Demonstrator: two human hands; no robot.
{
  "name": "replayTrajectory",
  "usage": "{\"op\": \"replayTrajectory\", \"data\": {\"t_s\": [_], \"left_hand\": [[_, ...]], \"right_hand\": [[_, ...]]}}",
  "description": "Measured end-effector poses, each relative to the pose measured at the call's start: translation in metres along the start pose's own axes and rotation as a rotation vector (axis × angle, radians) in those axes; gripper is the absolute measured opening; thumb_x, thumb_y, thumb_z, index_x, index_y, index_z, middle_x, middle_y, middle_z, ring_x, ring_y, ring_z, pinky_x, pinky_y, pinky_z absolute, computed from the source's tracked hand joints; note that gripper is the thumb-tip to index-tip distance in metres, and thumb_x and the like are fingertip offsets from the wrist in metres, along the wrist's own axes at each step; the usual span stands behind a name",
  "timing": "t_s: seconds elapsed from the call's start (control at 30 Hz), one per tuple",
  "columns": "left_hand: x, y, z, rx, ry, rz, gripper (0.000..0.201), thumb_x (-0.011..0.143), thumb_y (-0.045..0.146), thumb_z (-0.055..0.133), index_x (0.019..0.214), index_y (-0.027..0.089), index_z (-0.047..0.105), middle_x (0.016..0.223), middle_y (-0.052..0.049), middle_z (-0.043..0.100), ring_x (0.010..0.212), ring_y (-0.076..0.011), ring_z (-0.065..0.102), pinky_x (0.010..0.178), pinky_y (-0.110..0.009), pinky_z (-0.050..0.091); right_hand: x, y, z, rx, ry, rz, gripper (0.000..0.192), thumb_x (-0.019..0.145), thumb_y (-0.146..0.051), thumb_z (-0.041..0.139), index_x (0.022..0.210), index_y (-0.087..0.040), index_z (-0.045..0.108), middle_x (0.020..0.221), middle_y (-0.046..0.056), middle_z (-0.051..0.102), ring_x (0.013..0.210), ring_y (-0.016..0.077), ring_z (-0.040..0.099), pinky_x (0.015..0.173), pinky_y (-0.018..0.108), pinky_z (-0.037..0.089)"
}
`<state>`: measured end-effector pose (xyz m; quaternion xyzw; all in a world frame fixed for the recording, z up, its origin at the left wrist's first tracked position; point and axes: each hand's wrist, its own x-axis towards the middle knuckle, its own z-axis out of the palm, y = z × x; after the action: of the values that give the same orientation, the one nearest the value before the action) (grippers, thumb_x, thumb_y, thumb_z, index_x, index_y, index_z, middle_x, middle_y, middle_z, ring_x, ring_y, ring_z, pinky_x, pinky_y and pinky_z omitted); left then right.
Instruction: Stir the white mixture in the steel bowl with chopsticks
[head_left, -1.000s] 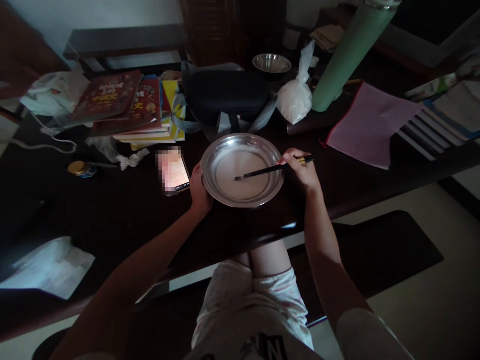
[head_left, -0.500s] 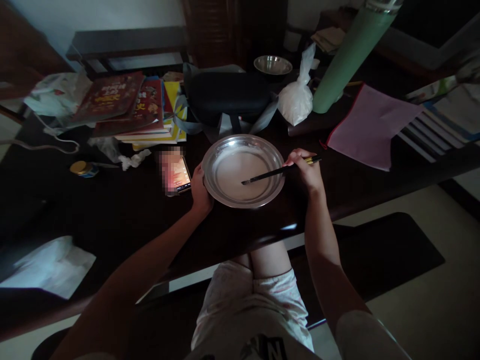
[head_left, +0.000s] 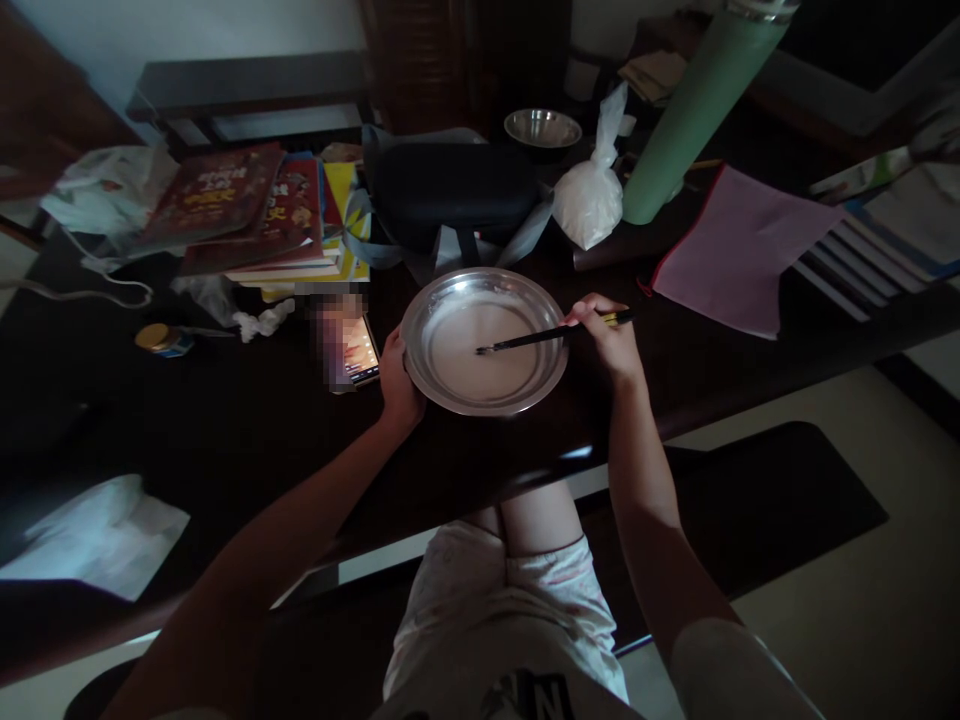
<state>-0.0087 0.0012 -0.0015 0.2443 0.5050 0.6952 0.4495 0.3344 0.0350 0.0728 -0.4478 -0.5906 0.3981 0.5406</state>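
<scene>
A shiny metal bowl point(head_left: 486, 408) stands near the table's front edge, with a pale, whitish mixture point(head_left: 487, 335) inside. My left hand point(head_left: 400, 378) is closed on the bowl's left rim, its fingers partly hidden behind it. On the other side, my right hand point(head_left: 611, 338) grips black chopsticks point(head_left: 536, 338) with gold near their upper end. They slant down to the left over the right rim, and their tips touch the mixture near the middle. Whether one or two sticks are held is hard to make out.
A lit phone point(head_left: 356, 350) lies left of the bowl. Behind stand a black case point(head_left: 454, 190), a tied bag of white powder point(head_left: 589, 205), a green bottle point(head_left: 697, 120) and a second metal bowl point(head_left: 543, 128). Stacked books point(head_left: 255, 215) and a small jar point(head_left: 163, 340) are to the left.
The chopstick tips have shifted a little up and to the left in the bowl, and my right hand has moved slightly with them. My left hand keeps its hold on the rim.
</scene>
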Motion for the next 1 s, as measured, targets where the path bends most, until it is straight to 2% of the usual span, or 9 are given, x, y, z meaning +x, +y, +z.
{"op": "replayTrajectory", "data": {"t_s": [0.07,0.2,0.37,0.5,0.67,0.83,1.0], "left_hand": [[0.0005,0.0005,-0.0001,-0.001,-0.013,-0.006,0.030,0.101,0.050,0.085,0.120,0.027,0.093,0.131,-0.009,0.096,0.133,-0.0326,0.087,0.120,-0.044,0.072],[0.0009,0.0002,-0.0013,0.011,-0.035,-0.003,0.035,0.100,0.056,0.087,0.121,0.029,0.091,0.134,-0.009,0.096,0.138,-0.0337,0.086,0.122,-0.044,0.071],[-0.0002,0.0016,-0.0009,0.037,-0.007,0.008,0.036,0.099,0.055,0.085,0.121,0.027,0.090,0.133,-0.009,0.096,0.141,-0.0345,0.086,0.124,-0.044,0.070],[0.0003,0.0028,-0.0013,0.050,-0.014,-0.001,0.034,0.098,0.055,0.085,0.115,0.026,0.089,0.134,-0.011,0.095,0.145,-0.0353,0.085,0.129,-0.046,0.070],[0.0018,0.0011,-0.0030,0.076,-0.030,0.017,0.037,0.096,0.062,0.086,0.111,0.028,0.087,0.136,-0.011,0.095,0.145,-0.0361,0.085,0.132,-0.050,0.070],[0.0040,-0.0018,-0.0048,0.110,-0.067,0.050,0.044,0.097,0.067,0.084,0.117,0.028,0.088,0.138,-0.012,0.093,0.144,-0.0360,0.083,0.128,-0.047,0.068],[0.0014,0.0007,-0.0012,0.087,-0.036,0.036,0.041,0.100,0.061,0.082,0.123,0.028,0.090,0.137,-0.010,0.095,0.140,-0.0339,0.085,0.125,-0.046,0.069]], "right_hand": [[-0.0001,-0.0003,-0.0002,0.014,0.024,0.001,0.076,0.085,-0.103,0.097,0.069,-0.032,0.075,0.068,-0.001,0.076,0.075,0.0243,0.084,0.081,0.043,0.072],[0.0005,-0.0011,0.0012,0.014,-0.035,-0.017,0.075,0.083,-0.103,0.100,0.069,-0.031,0.080,0.071,-0.001,0.080,0.076,0.0243,0.086,0.083,0.043,0.072],[0.0010,0.0002,0.0006,0.003,0.028,-0.018,0.080,0.084,-0.106,0.096,0.067,-0.031,0.075,0.067,-0.002,0.075,0.074,0.0236,0.083,0.080,0.042,0.069],[0.0006,0.0011,0.0018,-0.002,-0.060,-0.023,0.076,0.085,-0.104,0.097,0.071,-0.032,0.078,0.073,0.000,0.081,0.077,0.0241,0.084,0.086,0.044,0.072],[0.0008,0.0002,0.0006,0.002,0.027,-0.020,0.079,0.086,-0.106,0.095,0.069,-0.032,0.075,0.069,-0.002,0.076,0.072,0.0231,0.082,0.083,0.044,0.072],[0.0012,0.0006,0.0010,0.000,-0.060,-0.021,0.077,0.085,-0.105,0.097,0.071,-0.031,0.079,0.073,0.000,0.080,0.077,0.0239,0.085,0.086,0.045,0.072],[0.0015,0.0037,0.0002,-0.010,0.005,-0.021,0.078,0.088,-0.105,0.093,0.070,-0.032,0.075,0.068,-0.001,0.074,0.075,0.0246,0.083,0.082,0.044,0.070]]}}
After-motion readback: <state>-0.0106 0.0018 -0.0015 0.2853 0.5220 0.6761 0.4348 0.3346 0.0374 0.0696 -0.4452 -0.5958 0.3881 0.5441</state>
